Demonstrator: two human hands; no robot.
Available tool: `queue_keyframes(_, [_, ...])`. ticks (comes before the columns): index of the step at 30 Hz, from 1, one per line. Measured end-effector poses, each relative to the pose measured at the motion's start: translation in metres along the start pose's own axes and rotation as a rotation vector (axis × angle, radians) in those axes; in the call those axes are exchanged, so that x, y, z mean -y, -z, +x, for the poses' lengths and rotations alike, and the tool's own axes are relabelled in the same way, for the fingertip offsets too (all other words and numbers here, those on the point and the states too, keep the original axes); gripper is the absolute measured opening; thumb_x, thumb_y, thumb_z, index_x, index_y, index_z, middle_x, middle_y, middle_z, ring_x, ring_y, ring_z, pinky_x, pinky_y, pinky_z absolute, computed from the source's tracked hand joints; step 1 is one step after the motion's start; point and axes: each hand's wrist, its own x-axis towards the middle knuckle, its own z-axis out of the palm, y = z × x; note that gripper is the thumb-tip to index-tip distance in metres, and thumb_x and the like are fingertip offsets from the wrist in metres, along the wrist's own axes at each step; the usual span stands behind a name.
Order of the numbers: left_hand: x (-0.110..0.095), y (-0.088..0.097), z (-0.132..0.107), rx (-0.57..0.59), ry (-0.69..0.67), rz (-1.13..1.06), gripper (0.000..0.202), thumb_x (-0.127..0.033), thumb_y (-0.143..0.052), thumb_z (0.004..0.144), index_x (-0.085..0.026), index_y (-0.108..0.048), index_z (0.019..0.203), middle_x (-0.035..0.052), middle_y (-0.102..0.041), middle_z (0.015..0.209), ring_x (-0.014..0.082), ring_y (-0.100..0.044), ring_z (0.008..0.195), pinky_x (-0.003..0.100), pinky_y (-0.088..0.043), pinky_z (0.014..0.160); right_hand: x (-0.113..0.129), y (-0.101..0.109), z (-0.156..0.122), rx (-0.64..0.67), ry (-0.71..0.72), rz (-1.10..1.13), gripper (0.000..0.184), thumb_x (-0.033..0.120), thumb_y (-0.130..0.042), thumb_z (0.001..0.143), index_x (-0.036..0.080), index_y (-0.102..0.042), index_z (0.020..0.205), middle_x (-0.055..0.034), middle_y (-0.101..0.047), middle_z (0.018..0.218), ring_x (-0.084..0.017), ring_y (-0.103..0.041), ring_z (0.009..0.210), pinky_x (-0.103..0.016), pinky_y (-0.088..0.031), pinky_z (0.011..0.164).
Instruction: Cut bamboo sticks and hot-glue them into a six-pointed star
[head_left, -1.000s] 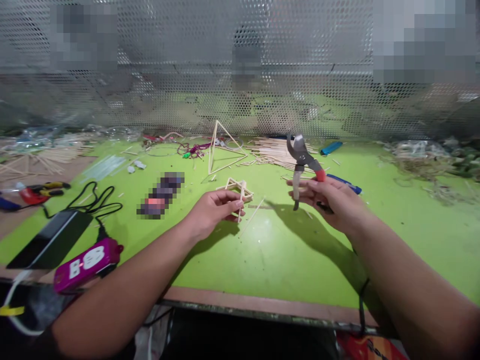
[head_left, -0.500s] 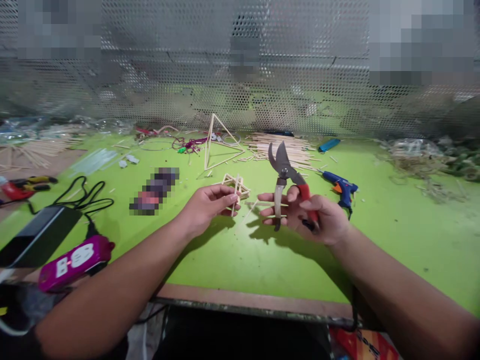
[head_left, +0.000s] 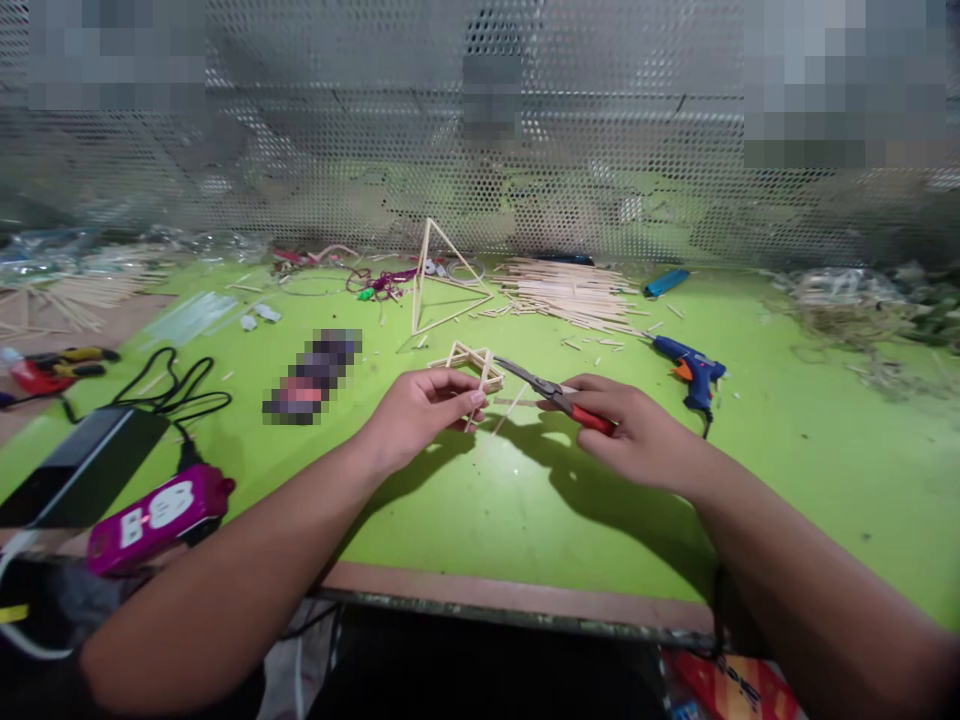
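- One item was held in each hand, above a green work table [head_left: 825, 480], near its middle.
- The left hand [head_left: 424, 412] was closed in a pinch on a small frame of wooden sticks [head_left: 463, 365].
- The right hand [head_left: 637, 430] was closed around the red handles of the pruning shears [head_left: 551, 392]; the blades were shut, with the tips aimed left at the frame.
- The tips lay just beside the frame; from this view, contact could not be confirmed.
- Technique: a firm pinch close to the work steadied the frame, and the blade tips offered the finest control.
- Farther right lay a blue glue gun [head_left: 690, 372]; a stick pyramid [head_left: 442, 285] stood far left of a stick pile [head_left: 562, 290].
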Motion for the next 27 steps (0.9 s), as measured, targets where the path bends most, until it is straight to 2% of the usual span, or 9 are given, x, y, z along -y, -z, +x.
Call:
queue_keyframes(2, [0.0003,-0.0003,0.0004,-0.009,0.002,0.014,0.033,-0.040,-0.102,0.080,-0.018,-0.088,0.099,0.0069,-0.084,0.088,0.0180,-0.077,0.076,0.035,-0.067,0.075,-0.0004,0.0002,0.0001,0.006,0.003,0.034,0.038,0.013,-0.060,0.092,0.025,-0.085,0.118,-0.0101,-0.078,0.124,-0.023,-0.072,0.092,-0.036,-0.053,0.079])
queue_keyframes(5, [0.0012,0.0004,0.0011,-0.007,0.017,0.036,0.034,-0.040,-0.102,0.080,-0.017,-0.088,0.101,0.0068,-0.084,0.085,0.0180,-0.077,0.076,0.035,-0.067,0.077,0.0005,-0.0001,0.0003,-0.001,0.012,0.066,0.044,0.012,-0.061,0.088,0.026,-0.086,0.122,-0.0088,-0.079,0.123,-0.023,-0.073,0.093,-0.035,-0.054,0.080])
queue_keyframes(14, [0.0029,0.0009,0.0016,-0.014,0.030,0.092,0.034,-0.040,-0.101,0.079,-0.017,-0.088,0.101,0.0071,-0.085,0.083,0.0173,-0.076,0.073,0.035,-0.064,0.075,0.0010,0.0001,-0.0002,-0.005,0.017,0.087,0.040,0.010,-0.060,0.085,0.025,-0.085,0.113,-0.0069,-0.082,0.118,-0.021,-0.072,0.089,-0.034,-0.052,0.078])
queue_keyframes(18, [0.0024,0.0014,0.0015,-0.008,0.017,0.115,0.031,-0.040,-0.100,0.081,-0.018,-0.088,0.099,0.0065,-0.084,0.081,0.0168,-0.074,0.069,0.034,-0.061,0.072,0.0022,0.0003,-0.0008,-0.004,-0.028,0.093,0.024,0.014,-0.059,0.083,0.023,-0.077,0.095,-0.0042,-0.079,0.103,-0.019,-0.065,0.079,-0.034,-0.047,0.072])
queue_keyframes(21, [0.0015,0.0025,0.0011,-0.021,0.005,0.162,0.030,-0.041,-0.098,0.083,-0.019,-0.089,0.100,0.0072,-0.084,0.081,0.0170,-0.073,0.069,0.034,-0.060,0.071,0.0022,-0.0006,-0.0018,-0.048,-0.128,0.043,0.007,0.020,-0.062,0.080,0.026,-0.060,0.084,0.0017,-0.064,0.078,-0.018,-0.053,0.067,-0.033,-0.039,0.064])
queue_keyframes(23, [0.0015,0.0031,0.0007,-0.035,-0.001,0.192,0.030,-0.042,-0.098,0.083,-0.019,-0.089,0.101,0.0077,-0.084,0.082,0.0171,-0.072,0.068,0.033,-0.059,0.069,0.0012,-0.0019,-0.0020,-0.102,-0.180,0.013,0.019,0.023,-0.066,0.076,0.028,-0.051,0.088,0.0048,-0.058,0.072,-0.017,-0.048,0.064,-0.032,-0.036,0.061])
queue_keyframes(24, [0.0018,0.0033,0.0006,-0.040,-0.004,0.197,0.030,-0.042,-0.098,0.083,-0.019,-0.089,0.100,0.0078,-0.084,0.081,0.0173,-0.072,0.068,0.033,-0.059,0.068,0.0006,-0.0027,-0.0017,-0.116,-0.192,0.012,0.025,0.024,-0.068,0.075,0.028,-0.052,0.093,0.0051,-0.060,0.073,-0.017,-0.049,0.064,-0.032,-0.037,0.062])
queue_keyframes(27, [0.0041,0.0035,0.0005,-0.022,-0.002,0.183,0.030,-0.042,-0.098,0.083,-0.019,-0.089,0.100,0.0076,-0.083,0.080,0.0178,-0.073,0.068,0.033,-0.059,0.067,0.0002,-0.0057,0.0011,-0.085,-0.219,0.023,0.035,0.027,-0.069,0.080,0.025,-0.062,0.114,0.0011,-0.071,0.083,-0.020,-0.058,0.069,-0.034,-0.044,0.066])
